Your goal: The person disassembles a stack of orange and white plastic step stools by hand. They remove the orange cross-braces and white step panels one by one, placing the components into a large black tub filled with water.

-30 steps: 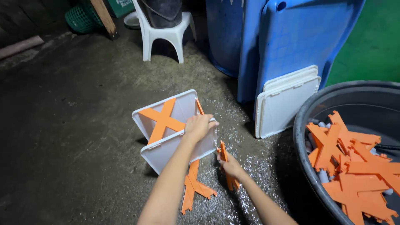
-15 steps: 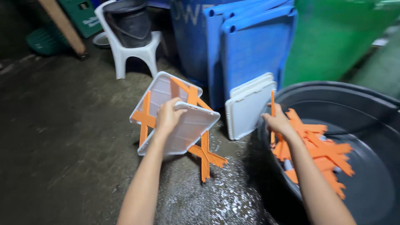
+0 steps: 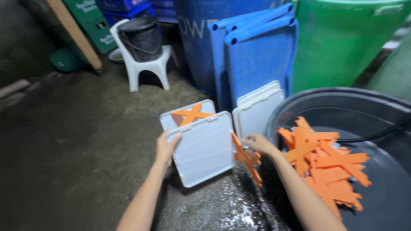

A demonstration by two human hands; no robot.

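Note:
My left hand [image 3: 165, 147] grips the left edge of a white square tray [image 3: 205, 149] that stands tilted on the wet floor. Behind it leans a second white tray [image 3: 171, 120] with an orange cross-shaped piece [image 3: 191, 114] lying against it. My right hand [image 3: 259, 144] is closed on the top of another orange cross piece [image 3: 247, 159], which stands on edge between the front tray and a black tub [image 3: 299, 102]. Inside the tub, several orange cross pieces [image 3: 325, 162] lie piled in water.
More white trays [image 3: 257, 109] lean against blue panels [image 3: 261, 55], with a blue barrel and a green barrel [image 3: 342, 42] behind. A white plastic stool [image 3: 145, 68] carries a black bucket [image 3: 141, 36]. A wooden plank [image 3: 72, 32] and green crates [image 3: 87, 19] stand far left. A black hose [image 3: 376, 133] runs into the tub.
My right hand has come back from the tub's pile to the orange piece beside the trays. My left hand keeps its hold on the white tray, which has tilted a little.

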